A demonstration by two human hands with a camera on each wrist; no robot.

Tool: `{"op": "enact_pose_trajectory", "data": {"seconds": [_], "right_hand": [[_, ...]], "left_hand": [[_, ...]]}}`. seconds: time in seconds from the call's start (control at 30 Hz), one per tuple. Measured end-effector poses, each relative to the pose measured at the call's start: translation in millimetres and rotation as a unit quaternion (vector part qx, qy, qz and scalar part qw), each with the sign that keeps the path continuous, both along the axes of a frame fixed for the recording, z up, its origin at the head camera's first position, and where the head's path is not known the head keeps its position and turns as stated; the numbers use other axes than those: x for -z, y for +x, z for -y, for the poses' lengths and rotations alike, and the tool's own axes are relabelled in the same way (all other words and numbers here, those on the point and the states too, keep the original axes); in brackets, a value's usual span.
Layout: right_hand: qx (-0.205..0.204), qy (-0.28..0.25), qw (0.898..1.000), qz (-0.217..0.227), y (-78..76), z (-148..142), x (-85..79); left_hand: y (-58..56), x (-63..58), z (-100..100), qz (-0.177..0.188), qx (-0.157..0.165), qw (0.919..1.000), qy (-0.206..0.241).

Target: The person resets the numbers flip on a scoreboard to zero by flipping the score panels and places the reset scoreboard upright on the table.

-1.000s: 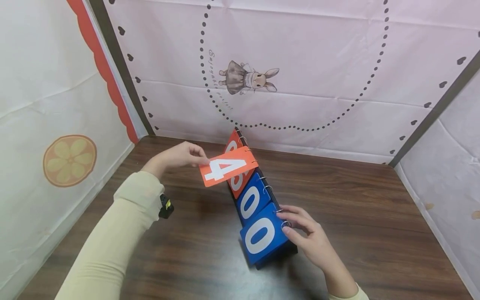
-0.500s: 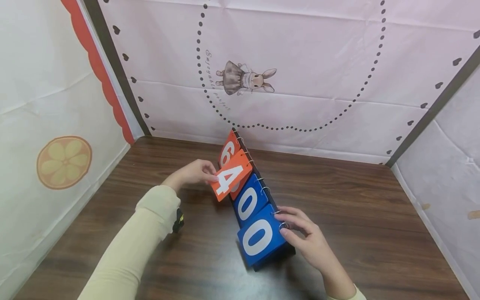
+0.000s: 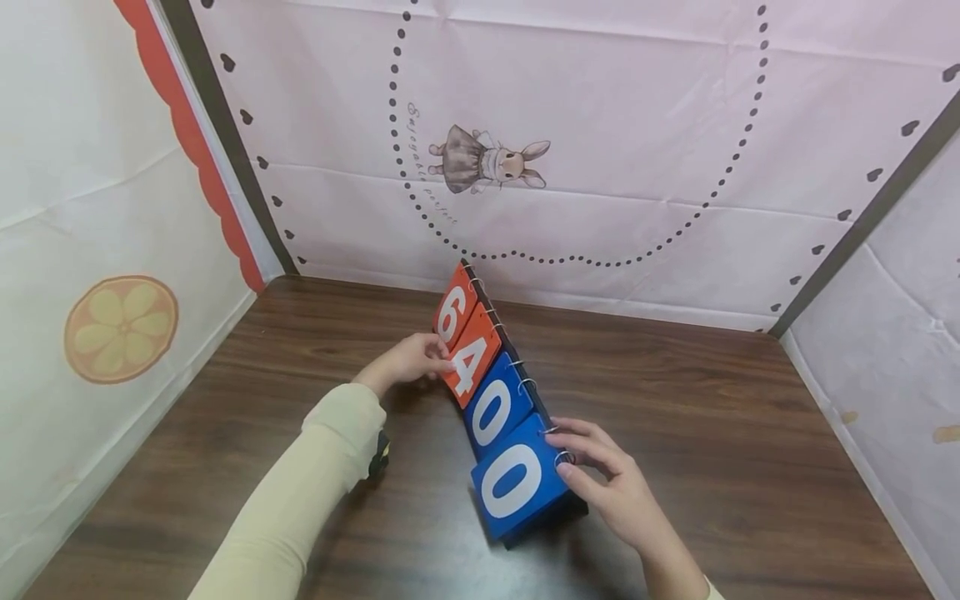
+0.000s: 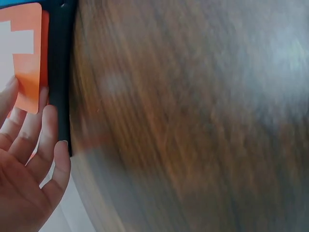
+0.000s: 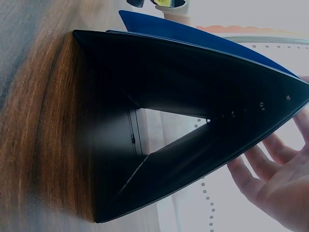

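Observation:
A tabletop flip scoreboard (image 5: 169,72) with a black tent-shaped stand lies across the table, reading 6, 4, 0, 0 in the head view. My left hand (image 3: 408,360) pinches the lower corner of the orange-red number card (image 3: 483,327) marked 4. In the left wrist view its thumb lies on the card's front (image 4: 29,92), fingers behind. The card lies almost flat against the stand. My right hand (image 3: 611,479) holds the ringed top ridge at the near end, beside a blue number card (image 3: 540,446) marked 0. Its fingers touch the stand's back in the right wrist view.
The scoreboard stands on a dark wood-grain table (image 3: 712,433). A pink printed cloth (image 3: 637,125) with a rabbit picture hangs behind it. White cloth walls (image 3: 45,350) rise on both sides. Another red card (image 3: 450,312), marked 6, hangs at the far end.
My left hand has moved right and down, lowering the card marked 4 from a raised position onto the scoreboard's face. The right hand has stayed at the near end of the ridge.

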State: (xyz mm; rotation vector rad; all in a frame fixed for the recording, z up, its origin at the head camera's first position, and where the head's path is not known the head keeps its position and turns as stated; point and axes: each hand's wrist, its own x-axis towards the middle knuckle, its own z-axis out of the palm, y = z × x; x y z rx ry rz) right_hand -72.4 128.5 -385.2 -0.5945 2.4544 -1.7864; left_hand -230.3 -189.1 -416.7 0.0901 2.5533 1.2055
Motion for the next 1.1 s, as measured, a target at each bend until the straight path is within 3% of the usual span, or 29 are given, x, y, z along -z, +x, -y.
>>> {"op": "enact_pose_trajectory", "data": {"seconds": [0.3, 0.77, 0.93, 1.1], "right_hand": [[0.002, -0.002, 1.000, -0.007, 0.8, 0.4, 1.1], [0.003, -0.006, 1.000, -0.015, 0.0, -0.1, 2.3], [0.006, -0.007, 1.000, -0.012, 0.0, -0.2, 2.6], [0.007, -0.006, 1.000, -0.001, 0.5, 0.5, 2.3]], "left_hand": [[1.1, 2.8, -5.3, -0.032, -0.021, 0.9993, -0.006], [0.7, 1.8, -9.2, -0.013, -0.023, 0.9996, -0.011], [2.6, 1.8, -9.5, -0.030, -0.039, 0.9983, -0.032], [6.7, 4.0, -8.8, -0.030, -0.034, 0.9973, -0.058]]}}
